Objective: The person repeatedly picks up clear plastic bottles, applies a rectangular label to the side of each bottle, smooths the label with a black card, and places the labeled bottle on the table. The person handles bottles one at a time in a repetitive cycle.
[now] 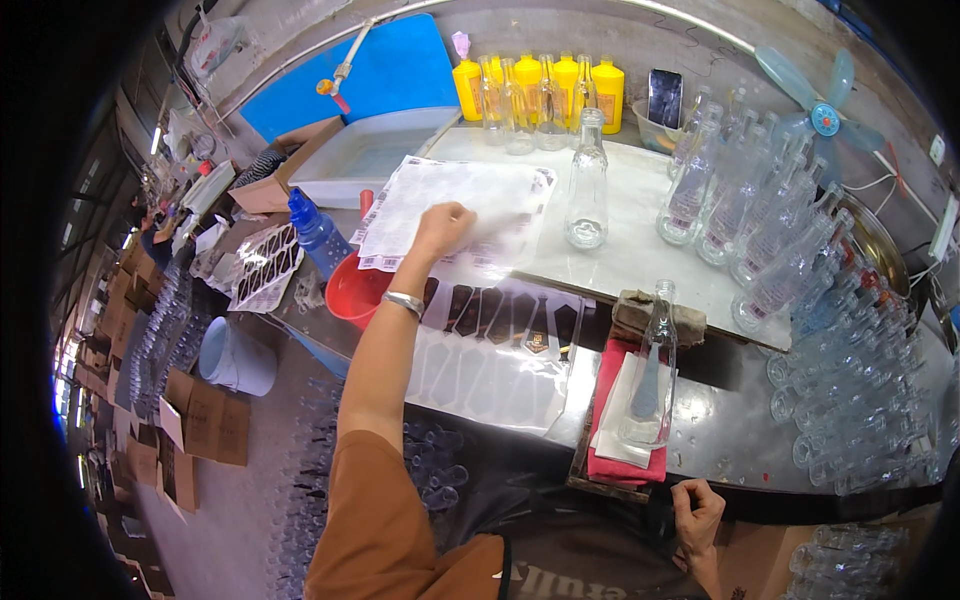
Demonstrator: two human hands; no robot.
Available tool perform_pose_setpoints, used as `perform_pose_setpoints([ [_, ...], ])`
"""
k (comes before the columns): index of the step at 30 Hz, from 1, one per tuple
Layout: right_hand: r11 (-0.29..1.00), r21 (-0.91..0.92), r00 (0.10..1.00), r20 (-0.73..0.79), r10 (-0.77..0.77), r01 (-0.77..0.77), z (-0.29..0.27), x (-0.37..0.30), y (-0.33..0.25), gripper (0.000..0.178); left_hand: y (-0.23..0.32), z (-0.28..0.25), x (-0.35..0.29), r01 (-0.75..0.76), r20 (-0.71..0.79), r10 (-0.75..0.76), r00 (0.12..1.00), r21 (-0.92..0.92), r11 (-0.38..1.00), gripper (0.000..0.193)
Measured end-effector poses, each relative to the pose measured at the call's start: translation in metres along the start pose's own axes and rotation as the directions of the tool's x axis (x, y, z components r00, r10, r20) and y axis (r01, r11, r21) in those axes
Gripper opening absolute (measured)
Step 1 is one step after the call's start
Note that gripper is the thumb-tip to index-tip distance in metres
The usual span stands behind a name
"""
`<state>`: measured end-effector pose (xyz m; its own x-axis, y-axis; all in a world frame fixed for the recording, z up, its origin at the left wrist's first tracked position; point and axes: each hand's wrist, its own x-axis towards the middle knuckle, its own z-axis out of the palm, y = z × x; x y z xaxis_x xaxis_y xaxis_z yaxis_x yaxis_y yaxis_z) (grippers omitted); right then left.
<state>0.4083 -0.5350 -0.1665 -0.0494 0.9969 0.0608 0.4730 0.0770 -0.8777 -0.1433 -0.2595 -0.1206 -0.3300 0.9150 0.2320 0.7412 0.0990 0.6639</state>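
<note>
My left hand [445, 228] is closed, held over a stack of printed white sheets [415, 195] on the table; a faint pale blur lies beside its fingers, and what they hold is hidden. Below it lies a clear decal sheet [490, 370] with dark and pale bottle-shaped prints. A clear glass bottle [652, 400] with a grey-blue patch lies tilted on a small stand padded with red cloth [605, 385] and white cloth. My right hand [697, 515] is curled closed near the table's front edge, just right of that stand; anything inside its fingers is hidden.
One glass bottle [587, 190] stands mid-table. Several printed bottles [690, 190] crowd the right, beside a blue fan [824, 118]. Yellow bottles [606, 95] line the back. A water-filled tray [375, 150], blue bottle [318, 232] and red bucket [355, 290] are at left.
</note>
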Motion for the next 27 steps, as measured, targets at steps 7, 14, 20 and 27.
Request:
perform_pose_setpoints([
  [7,0.999,-0.017,0.999,-0.033,-0.028,0.027,-0.006,0.011,-0.01,0.015,-0.028,-0.042,0.047,0.108,-0.397,-0.241,0.886,-0.329,0.938,0.039],
  [14,0.986,-0.095,0.986,-0.083,-0.143,0.135,-0.008,0.023,-0.011,0.016,-0.03,-0.057,0.063,-0.117,-0.538,-0.265,0.8,-0.574,0.811,0.034],
  [20,0.986,-0.089,0.987,-0.065,-0.148,0.142,-0.002,0.027,-0.017,0.016,-0.05,-0.127,0.101,-0.363,-0.579,-0.208,0.788,-0.711,0.603,0.027],
  [27,0.989,-0.084,0.99,-0.062,-0.129,0.124,-0.003,0.025,-0.024,0.015,0.026,-0.18,0.087,-0.493,-0.657,-0.05,0.753,-0.613,0.618,0.021],
])
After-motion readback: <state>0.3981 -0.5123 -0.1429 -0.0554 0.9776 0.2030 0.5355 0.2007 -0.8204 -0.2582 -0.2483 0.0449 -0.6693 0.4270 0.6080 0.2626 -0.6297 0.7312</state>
